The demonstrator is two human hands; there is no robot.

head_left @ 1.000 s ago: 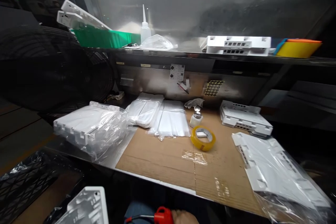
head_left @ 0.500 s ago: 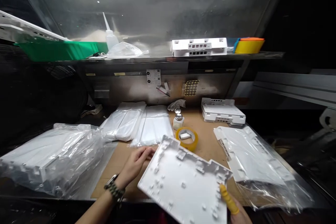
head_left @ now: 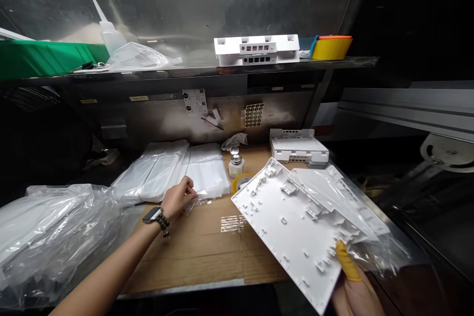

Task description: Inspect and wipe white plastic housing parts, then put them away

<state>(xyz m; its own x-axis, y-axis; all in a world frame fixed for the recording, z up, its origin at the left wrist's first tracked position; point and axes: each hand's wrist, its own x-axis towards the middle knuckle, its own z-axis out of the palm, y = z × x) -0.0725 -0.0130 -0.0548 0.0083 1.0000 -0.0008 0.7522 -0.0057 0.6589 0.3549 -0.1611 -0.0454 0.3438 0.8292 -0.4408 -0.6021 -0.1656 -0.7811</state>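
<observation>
My right hand (head_left: 353, 284), with a yellow cover on its thumb, grips a white plastic housing panel (head_left: 281, 252) by its lower right edge. The panel is tilted, its inner side with small posts and clips facing me. My left hand (head_left: 180, 197), wearing a watch and a beaded bracelet, is closed at the near edge of a stack of clear plastic bags (head_left: 209, 170). Its fingers pinch the corner of a bag there. Another stack of clear bags (head_left: 150, 170) lies just left of it.
Bagged white parts (head_left: 48, 237) lie at the left, and more (head_left: 355, 212) sit behind the panel. A pump bottle (head_left: 236, 165), a partly hidden tape roll (head_left: 239, 182) and white housings (head_left: 299, 148) stand farther back. The shelf holds a green bin (head_left: 52, 59) and a squeeze bottle (head_left: 111, 37).
My left hand has left the panel's side and moved to the bag stack, closing on a bag's edge. The panel in my right hand has shifted right. The view has turned.
</observation>
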